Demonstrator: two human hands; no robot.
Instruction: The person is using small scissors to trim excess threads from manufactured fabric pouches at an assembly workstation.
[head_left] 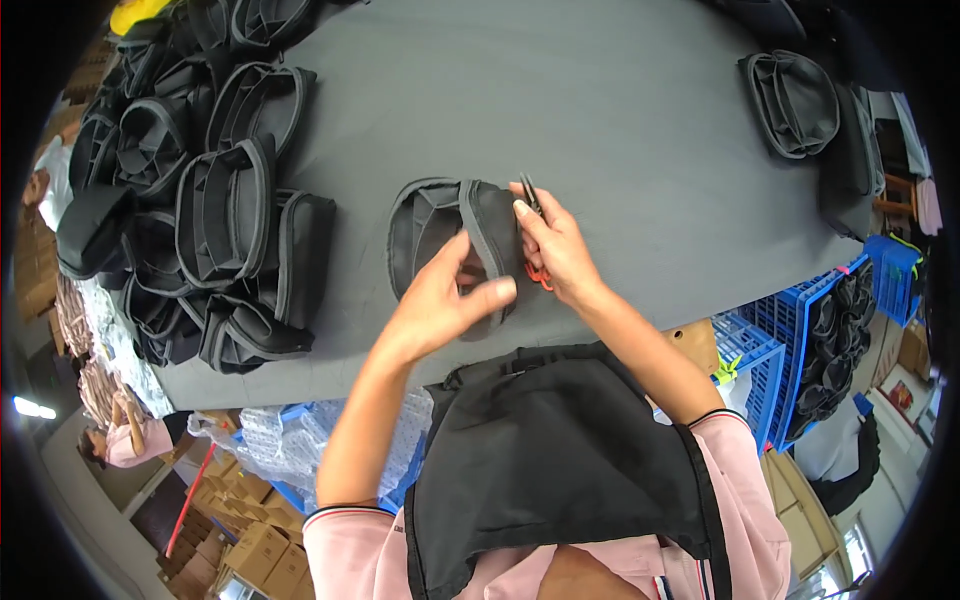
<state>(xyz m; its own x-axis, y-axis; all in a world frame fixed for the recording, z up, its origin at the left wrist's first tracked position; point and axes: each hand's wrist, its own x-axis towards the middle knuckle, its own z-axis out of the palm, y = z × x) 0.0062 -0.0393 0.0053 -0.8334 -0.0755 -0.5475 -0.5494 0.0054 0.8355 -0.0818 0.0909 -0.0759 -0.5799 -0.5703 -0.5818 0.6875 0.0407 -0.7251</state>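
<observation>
A small black zip pouch (425,215) with grey edging and inner dividers lies on the dark tabletop in front of me, its mouth open. My left hand (435,305) has its fingers inside the opening and its thumb outside, gripping the pouch's near side. Closed around a pair of small scissors (541,275) with orange-red handles, my right hand (560,250) is at the pouch's right side. The dark blades point away from me, past my fingers. Part of the handles is hidden by the hand.
Several similar black pouches (225,215) are heaped on the left of the table (620,120). Another pouch (793,105) sits at the far right. Blue crates (790,320), one holding black pouches, stand beyond the right edge. Clear plastic wrap (310,445) lies below the front edge.
</observation>
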